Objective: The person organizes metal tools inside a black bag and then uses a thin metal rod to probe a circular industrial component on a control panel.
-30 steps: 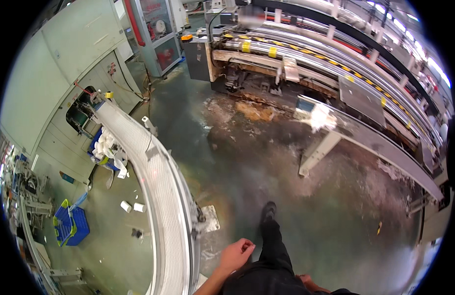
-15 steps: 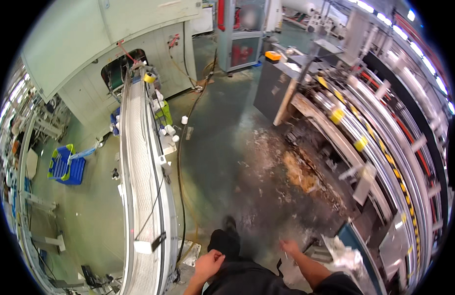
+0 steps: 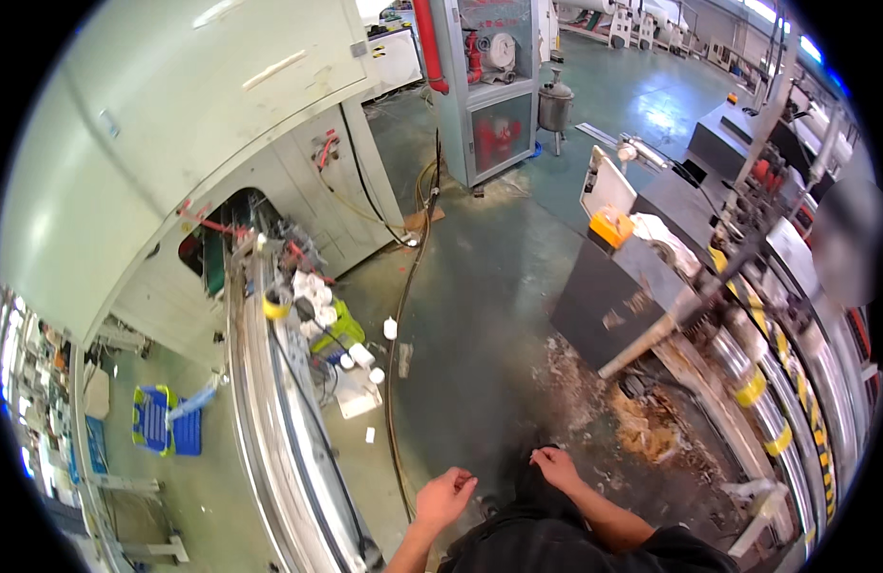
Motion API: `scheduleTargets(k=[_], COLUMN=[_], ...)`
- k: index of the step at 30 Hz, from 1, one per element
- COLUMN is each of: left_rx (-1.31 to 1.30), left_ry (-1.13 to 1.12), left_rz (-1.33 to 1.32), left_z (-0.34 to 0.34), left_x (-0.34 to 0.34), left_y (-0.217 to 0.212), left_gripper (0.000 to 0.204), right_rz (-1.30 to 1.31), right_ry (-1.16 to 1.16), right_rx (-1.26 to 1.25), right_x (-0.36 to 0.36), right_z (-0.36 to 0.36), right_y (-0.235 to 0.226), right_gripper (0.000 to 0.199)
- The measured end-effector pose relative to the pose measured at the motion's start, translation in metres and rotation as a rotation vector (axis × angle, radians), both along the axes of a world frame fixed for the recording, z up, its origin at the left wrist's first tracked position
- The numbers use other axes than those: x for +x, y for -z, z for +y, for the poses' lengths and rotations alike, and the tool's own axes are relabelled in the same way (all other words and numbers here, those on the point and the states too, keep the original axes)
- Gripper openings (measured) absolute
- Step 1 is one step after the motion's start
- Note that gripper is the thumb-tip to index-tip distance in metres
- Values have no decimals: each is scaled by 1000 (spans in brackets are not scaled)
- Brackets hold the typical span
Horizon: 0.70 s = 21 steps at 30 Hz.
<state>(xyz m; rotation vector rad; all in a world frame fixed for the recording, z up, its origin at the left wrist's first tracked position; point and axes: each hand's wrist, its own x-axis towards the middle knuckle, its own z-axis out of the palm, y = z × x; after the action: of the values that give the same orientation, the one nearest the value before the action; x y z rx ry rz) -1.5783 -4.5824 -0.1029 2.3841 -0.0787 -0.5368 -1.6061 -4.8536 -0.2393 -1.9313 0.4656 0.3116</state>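
Observation:
My left hand (image 3: 446, 496) hangs in front of my body with its fingers curled in, and nothing shows in it. Close by on the right, my right hand (image 3: 556, 468) is also curled, thumb and fingertips drawn together; anything small between them is too unclear to name. Neither hand touches a machine. Nearest to the left hand runs a long metal conveyor (image 3: 287, 435), which leads to an opening in a large pale green machine (image 3: 212, 143). My dark-clothed leg (image 3: 542, 492) shows below and between the hands.
White rolls (image 3: 313, 296) and a green crate (image 3: 338, 325) stand beside the conveyor. A dark hose (image 3: 394, 420) crosses the floor. At the right are a grey cabinet (image 3: 609, 296), an orange box (image 3: 610, 227) and metal rollers (image 3: 747, 382). A blue basket (image 3: 155, 420) sits left.
The view has moved forward along the conveyor, and the green machine and grey cabinet look nearer. Both hands have come up higher in the picture and closer together.

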Motion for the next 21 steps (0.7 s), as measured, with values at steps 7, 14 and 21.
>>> scheduleTargets(k=[7,14,21], left_rx=[221,95,-120], left_ry=[-14,-270,-306], left_rz=[139,210,88], left_z=[-34,-5,0], left_x=[251,395,655], left_y=[63,86,109], left_gripper=[37,38,34], right_rz=[-42,-126,-141], right_ry=[53,34,51], right_rx=[68,366,444], right_x=[295,585,821], right_z=[-28,-26,-12], right_y=[24,-43,-25], right_gripper=[35,33,30])
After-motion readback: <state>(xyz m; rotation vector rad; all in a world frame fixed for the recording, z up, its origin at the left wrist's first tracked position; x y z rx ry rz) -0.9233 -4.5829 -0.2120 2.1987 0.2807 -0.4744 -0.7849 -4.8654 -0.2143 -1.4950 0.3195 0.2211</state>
